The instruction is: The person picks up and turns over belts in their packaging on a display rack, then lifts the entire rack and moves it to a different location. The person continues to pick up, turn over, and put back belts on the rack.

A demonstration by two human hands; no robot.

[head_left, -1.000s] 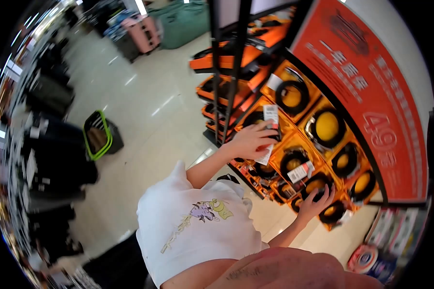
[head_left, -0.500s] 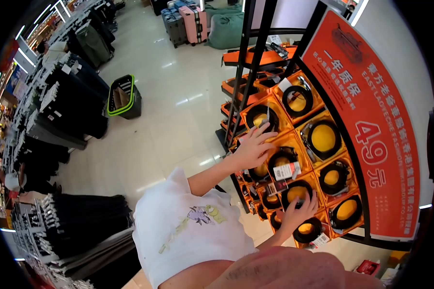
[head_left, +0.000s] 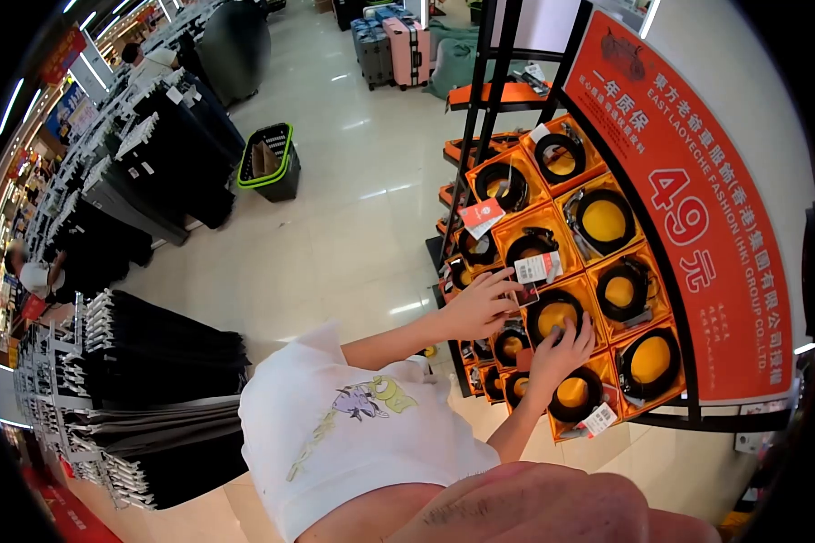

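Observation:
Black belts, each coiled in an orange-lined box, fill a slanted display rack. My left hand (head_left: 482,306) is open at the left edge of the box with one coiled belt (head_left: 557,312), its fingers stretched out near a small dark tag (head_left: 526,295). On the lower side of that same belt lies my right hand (head_left: 563,351), fingers spread and touching the coil. Just above my left hand, a white price tag (head_left: 539,268) hangs over another coiled belt (head_left: 532,244). A red and white tag (head_left: 482,217) shows farther up the left column.
A red sign (head_left: 688,199) marked 49 runs along the rack's right side. Black rack posts (head_left: 491,81) rise at the back. A shopping basket (head_left: 270,163) with a green rim stands on the floor. Trousers (head_left: 167,362) hang at left; suitcases (head_left: 407,52) stand farther off.
My left hand has moved down the rack from the upper-left belt to beside my right hand. My right hand stays at the same belt. The view has shifted slightly.

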